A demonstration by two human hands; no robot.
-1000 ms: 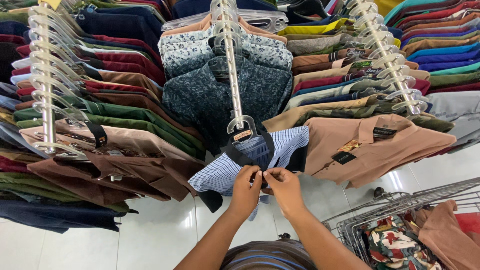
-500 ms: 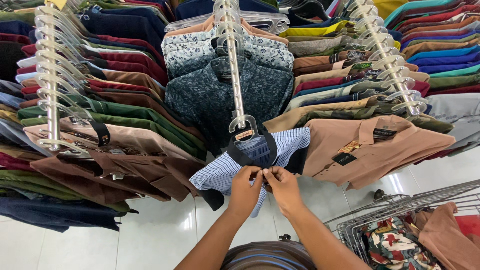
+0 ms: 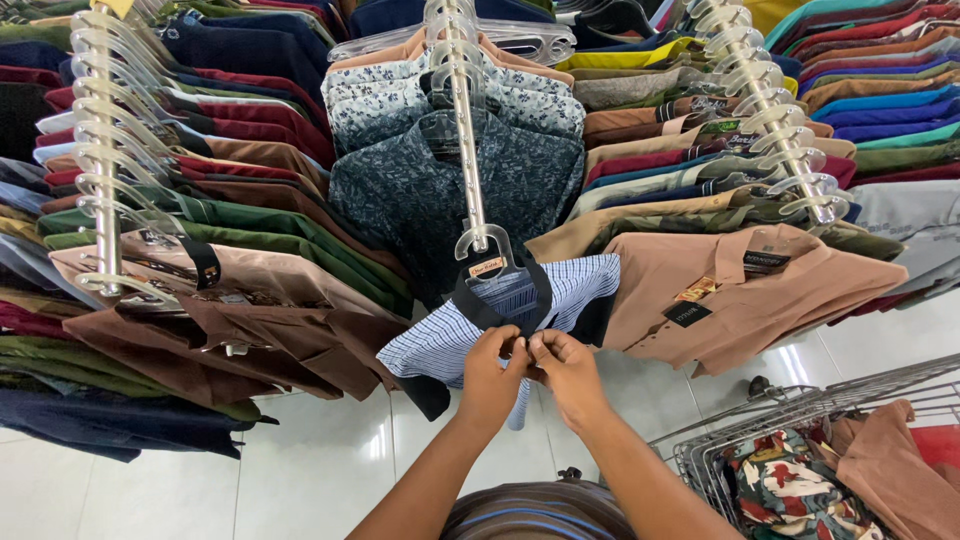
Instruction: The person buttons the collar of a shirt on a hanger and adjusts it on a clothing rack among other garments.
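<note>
A blue-and-white checked shirt (image 3: 440, 340) with a black collar and black cuffs hangs at the front of the middle rail on a clear plastic hanger (image 3: 487, 247). My left hand (image 3: 492, 375) and my right hand (image 3: 565, 370) meet at the shirt's front, just below the collar. Both pinch the fabric at the placket with thumb and fingertips. The exact spot between the fingertips is hidden by my fingers.
Three rails (image 3: 462, 110) of hung shirts fan out: dark floral ones behind, brown and green ones (image 3: 260, 300) left, a tan tagged shirt (image 3: 740, 285) right. A wire trolley (image 3: 800, 450) with patterned and brown clothes stands at lower right on the white tiled floor (image 3: 300, 480).
Both hands stay at the checked shirt's front; the fingers have shifted slightly on the placket. The shirt and hanger hang in the same place.
</note>
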